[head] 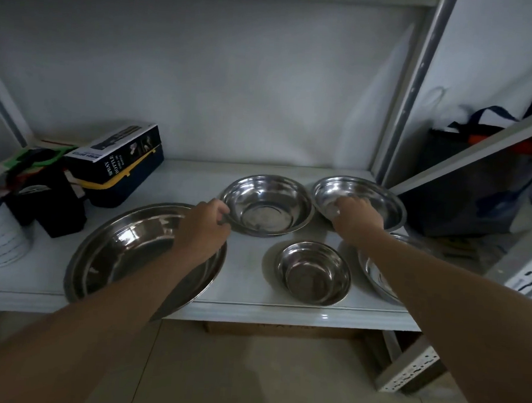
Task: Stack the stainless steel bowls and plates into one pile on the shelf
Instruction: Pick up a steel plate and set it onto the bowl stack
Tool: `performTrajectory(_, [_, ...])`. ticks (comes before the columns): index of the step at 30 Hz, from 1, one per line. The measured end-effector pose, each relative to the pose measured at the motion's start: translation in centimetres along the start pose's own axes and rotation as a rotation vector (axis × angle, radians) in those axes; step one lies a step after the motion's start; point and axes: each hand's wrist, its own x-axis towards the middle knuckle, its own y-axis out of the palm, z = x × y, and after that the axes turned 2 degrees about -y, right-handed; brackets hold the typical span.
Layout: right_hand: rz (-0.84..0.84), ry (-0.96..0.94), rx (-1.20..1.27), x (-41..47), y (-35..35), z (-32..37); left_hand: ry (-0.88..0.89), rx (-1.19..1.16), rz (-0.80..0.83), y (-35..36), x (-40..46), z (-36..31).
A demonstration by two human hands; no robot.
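Now left hand (202, 225) pinches middle bowl (267, 205) rim; right hand (355, 215) grips back-right bowl (379, 198).

Bowls (266, 204), frame centre: mirror-silver steel. Shelf (247, 305): pale grey-white. Box (116, 153), left of frame: black and white, yellow-edged navy case beneath.

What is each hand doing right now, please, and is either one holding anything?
Left hand: closed on the near-left rim of the middle back bowl.
Right hand: resting on the right back bowl; a firm grip cannot be told.
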Motion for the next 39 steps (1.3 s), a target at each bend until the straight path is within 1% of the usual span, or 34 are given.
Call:
performTrajectory(3, [0.037,-0.018,-0.102,0.8,0.7,-0.3,0.025,-0.007,0.02,0.9,0.5,-0.2])
performTrajectory(6, [0.065,-0.006,-0.121,1.2,1.5,-0.7,0.017,-0.002,0.037,1.1,0.9,0.2])
performTrajectory(9, [0.067,0.004,-0.15,1.5,1.9,-1.1,0.0,0.003,0.056,1.1,1.2,0.8])
performTrajectory(14, [0.05,-0.039,-0.209,1.9,2.4,-1.2,0.005,0.016,0.068,1.1,1.4,0.4])
performTrajectory(16, [0.004,-0.079,-0.226,2.0,2.2,-1.2,0.01,0.017,0.074,1.2,1.5,-0.2])
performTrajectory(20, [-0.154,-0.196,-0.246,2.0,0.8,-1.4,0.022,0.008,0.077,1.5,2.0,-1.3])
performTrajectory(23, [-0.239,-0.268,-0.232,1.8,-0.6,-1.0,0.046,-0.019,0.082,1.5,2.3,-2.2])
performTrajectory(26, [-0.356,-0.38,-0.196,1.8,-1.8,0.4,0.077,-0.06,0.082,1.2,2.5,-3.4])
performTrajectory(31, [-0.528,-0.585,-0.125,2.0,-3.4,4.9,0.097,-0.213,0.107,-0.3,2.4,-5.4])
performTrajectory(35, [-0.577,-0.681,-0.115,2.0,-2.8,8.1,0.093,-0.253,0.067,-1.5,2.4,-5.1])
performTrajectory(37, [-0.567,-0.71,-0.114,1.9,-2.5,9.0,0.082,-0.244,0.027,-1.8,2.2,-4.4])
performTrajectory(39, [-0.518,-0.728,-0.138,1.8,-2.0,9.6,0.046,-0.234,-0.004,-2.0,2.3,-3.5])
